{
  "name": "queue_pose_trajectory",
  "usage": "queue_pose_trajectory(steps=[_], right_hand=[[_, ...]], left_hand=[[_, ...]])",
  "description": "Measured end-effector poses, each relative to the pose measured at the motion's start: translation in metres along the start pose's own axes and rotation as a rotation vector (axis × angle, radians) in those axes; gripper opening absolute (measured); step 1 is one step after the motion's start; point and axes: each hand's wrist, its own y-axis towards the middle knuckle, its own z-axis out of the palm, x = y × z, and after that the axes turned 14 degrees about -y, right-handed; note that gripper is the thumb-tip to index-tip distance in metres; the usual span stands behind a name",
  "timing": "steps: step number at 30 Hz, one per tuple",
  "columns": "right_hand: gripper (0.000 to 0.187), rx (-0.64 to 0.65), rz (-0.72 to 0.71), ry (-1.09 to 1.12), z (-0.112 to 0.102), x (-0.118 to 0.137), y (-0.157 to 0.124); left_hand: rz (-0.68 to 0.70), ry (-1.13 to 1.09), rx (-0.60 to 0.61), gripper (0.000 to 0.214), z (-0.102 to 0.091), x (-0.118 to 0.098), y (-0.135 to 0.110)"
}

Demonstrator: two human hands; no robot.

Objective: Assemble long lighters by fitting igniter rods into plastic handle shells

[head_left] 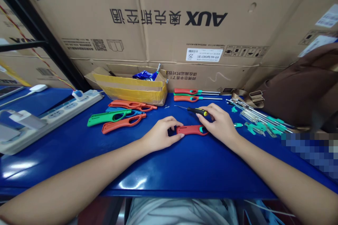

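Observation:
A red lighter body [190, 129] with a teal trigger lies flat on the blue table [169, 168] in front of me. My left hand [162, 134] is curled around its left end, fingers closed on it. My right hand [219, 123] presses down on its right end with bent fingers. Just beyond my right hand lies a small screwdriver [196, 111] with a black and yellow handle, touching my fingertips.
Several red, green and blue lighter shells [121, 116] lie at the left. Finished lighters [196, 95] lie at the back, with metal tubes and teal parts [260, 121] at right. A taped cardboard box [130, 86], a power strip [55, 114] and a brown bag [298, 88] stand around.

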Motion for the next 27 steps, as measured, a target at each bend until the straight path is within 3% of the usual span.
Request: queue_pose_trajectory(steps=[6, 13, 20, 24, 27], right_hand=[[0.023, -0.020, 0.196, 0.195, -0.007, -0.007, 0.005], [0.042, 0.045, 0.536, 0.609, -0.013, -0.010, 0.009], [0.041, 0.032, 0.709, 0.904, -0.017, -0.005, 0.010], [0.038, 0.028, 0.719, 0.961, -0.019, -0.002, 0.010], [0.036, 0.028, 0.694, 0.960, -0.021, -0.001, 0.009]], left_hand=[[-0.002, 0.006, 0.018, 0.030, -0.002, -0.004, 0.000], [-0.012, -0.037, -0.048, 0.031, -0.001, -0.004, 0.000], [-0.284, -0.489, -0.205, 0.031, -0.004, -0.003, 0.004], [-0.354, -0.708, -0.307, 0.033, -0.006, -0.003, 0.007], [-0.393, -0.860, -0.320, 0.035, -0.007, -0.001, 0.008]])
